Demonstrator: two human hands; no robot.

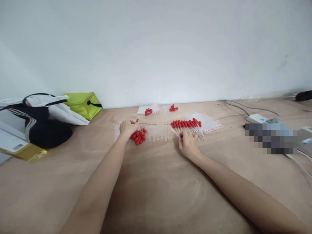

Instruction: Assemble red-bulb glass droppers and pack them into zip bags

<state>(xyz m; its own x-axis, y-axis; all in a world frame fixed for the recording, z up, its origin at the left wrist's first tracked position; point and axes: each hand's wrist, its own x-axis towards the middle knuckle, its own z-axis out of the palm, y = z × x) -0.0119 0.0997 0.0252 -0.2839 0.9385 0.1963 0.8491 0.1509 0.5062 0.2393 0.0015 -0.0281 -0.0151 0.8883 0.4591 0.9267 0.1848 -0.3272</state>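
Observation:
My left hand [128,129] is closed in a pinch on a red rubber bulb [137,120], just above a pile of similar red bulbs [139,137]. To the right of that pile lies a row of clear thin dropper tubes [157,133]. My right hand [188,144] has its fingers closed on a clear dropper tube [174,131] that points up and left. Behind and beside this hand lie several droppers with red bulbs [185,123] on their ends, side by side. My fingers hide part of their tubes.
Clear plastic bags [209,123] lie at the right. Farther back are small groups of red bulbs [148,111] and more tubes [161,110]. A lime green bag [80,104], a black cap [48,130] and a box [14,143] stand left. A power strip [258,118] with cables lies right.

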